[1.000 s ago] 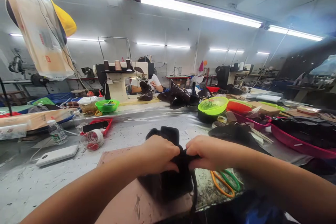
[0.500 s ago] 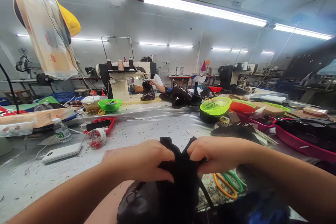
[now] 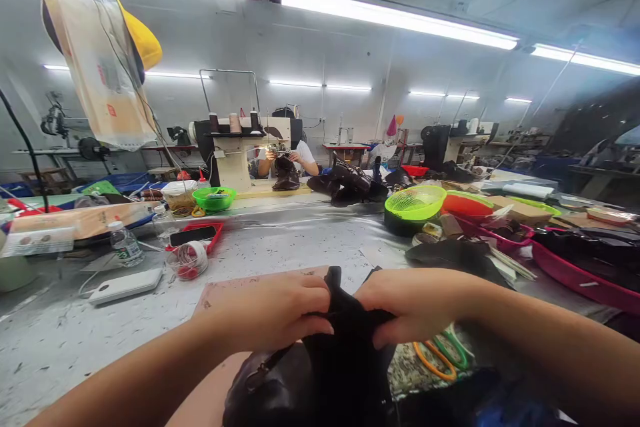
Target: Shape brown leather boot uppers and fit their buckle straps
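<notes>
A black leather boot (image 3: pixel 275 383) with a small buckle on a strap stands at the bottom centre, its toe toward the left. My left hand (image 3: pixel 287 307) pinches the left edge of the boot's dark upper opening. On the opposite edge my right hand (image 3: pixel 395 303) is closed, thumb below and fingers above. Between the hands the black material spreads apart, and its inside is too dark to make out. Right of the boot lie scissors (image 3: pixel 434 360) with orange and green handles, partly behind my right forearm. A pinkish sheet (image 3: pixel 220 293) lies under my left hand.
Left are a power bank (image 3: pixel 126 287), a water bottle (image 3: pixel 125 245) and a red tray (image 3: pixel 216 237) with a phone. A green basket (image 3: pixel 415 203) and a magenta basket (image 3: pixel 580 277) of black pieces stand right. Across the bench, a person (image 3: pixel 305 157) works at a sewing machine (image 3: pixel 235 163).
Both hands are slightly lower in view and still grip the opening's edges. The black flap beside my left hand has shifted right. The whole view has drifted a little.
</notes>
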{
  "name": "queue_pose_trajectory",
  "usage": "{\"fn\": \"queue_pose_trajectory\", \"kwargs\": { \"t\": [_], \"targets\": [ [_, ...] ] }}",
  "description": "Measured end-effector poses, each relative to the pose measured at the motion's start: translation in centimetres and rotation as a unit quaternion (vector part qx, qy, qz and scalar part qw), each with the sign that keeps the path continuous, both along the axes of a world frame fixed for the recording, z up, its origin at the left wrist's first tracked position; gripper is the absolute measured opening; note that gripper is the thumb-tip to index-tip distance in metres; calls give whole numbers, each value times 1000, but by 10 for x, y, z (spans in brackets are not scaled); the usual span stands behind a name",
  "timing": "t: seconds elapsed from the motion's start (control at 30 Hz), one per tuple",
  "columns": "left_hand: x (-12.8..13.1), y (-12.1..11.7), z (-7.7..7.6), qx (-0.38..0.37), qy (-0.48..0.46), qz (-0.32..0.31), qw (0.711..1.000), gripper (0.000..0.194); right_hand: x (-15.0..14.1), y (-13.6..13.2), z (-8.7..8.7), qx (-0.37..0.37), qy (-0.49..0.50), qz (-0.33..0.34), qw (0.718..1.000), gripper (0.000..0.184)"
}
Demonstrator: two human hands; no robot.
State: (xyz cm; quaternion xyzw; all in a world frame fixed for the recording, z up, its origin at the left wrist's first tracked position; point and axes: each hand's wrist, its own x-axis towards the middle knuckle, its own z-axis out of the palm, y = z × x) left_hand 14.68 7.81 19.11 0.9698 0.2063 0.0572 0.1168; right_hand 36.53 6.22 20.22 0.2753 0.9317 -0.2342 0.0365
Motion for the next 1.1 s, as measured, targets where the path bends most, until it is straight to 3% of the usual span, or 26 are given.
{"fn": "queue_pose_trajectory", "kwargs": {
  "t": [0.17,0.3,0.43,0.57,0.63,0.83,1.1],
  "targets": [
    [3,-1,-6,34,17,44,998,14,-1,6,0,-4,-26,23,999,30],
    [5,1,-10,39,28,82,995,18,-3,7,-13,-38,69,-12,997,19],
    [4,2,-12,53,10,45,998,17,-6,3,-21,-66,126,-35,989,6],
    [6,0,-16,97,6,14,995,19,-10,0,-21,-51,92,-24,994,17],
    [8,-2,-16,109,20,22,994,23,-13,-1,-22,-44,105,-40,993,13],
    [4,-2,-6,74,10,-4,997,12,-16,-4,-29,-39,117,-110,986,5],
    [5,-2,-3,38,66,70,995,16,-16,-3,-10,-31,30,-31,999,12]
  ]
}}
